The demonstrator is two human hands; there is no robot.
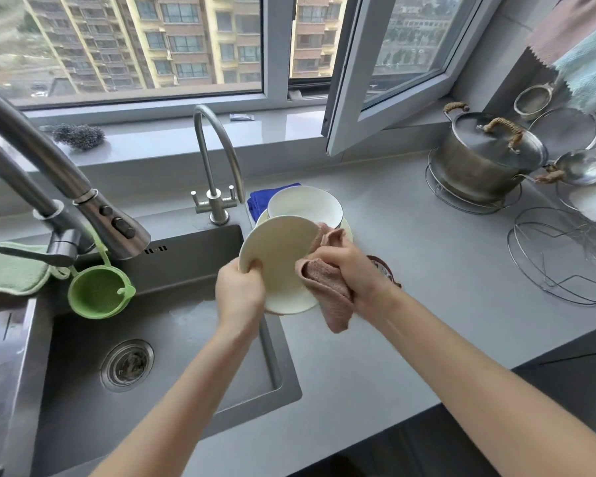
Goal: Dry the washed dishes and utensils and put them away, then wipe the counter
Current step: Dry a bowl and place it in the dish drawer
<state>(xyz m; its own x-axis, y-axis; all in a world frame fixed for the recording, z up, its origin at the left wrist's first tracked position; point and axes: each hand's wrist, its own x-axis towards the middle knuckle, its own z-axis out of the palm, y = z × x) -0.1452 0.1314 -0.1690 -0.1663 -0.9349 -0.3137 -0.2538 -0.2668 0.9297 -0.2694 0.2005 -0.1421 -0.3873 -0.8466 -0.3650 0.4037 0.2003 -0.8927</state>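
Note:
A cream plate [277, 258] is held tilted above the right edge of the sink. My left hand [240, 290] grips its lower left rim. My right hand [353, 270] holds a pink cloth [327, 287] pressed against the plate's right side. Behind them a white bowl [303, 204] sits on another plate [348, 232] on the grey counter [427, 270]. A patterned dish [384, 270] shows partly behind my right wrist. A blue cloth [258, 201] lies behind the bowl.
The steel sink [172, 325] lies at the left with a pull-out tap [83, 194], a small tap [217, 160] and a green strainer [98, 292]. At the right stand a lidded pot [486, 160], wire racks [561, 266] and ladles [582, 166]. An open window sash [375, 80] juts over the counter.

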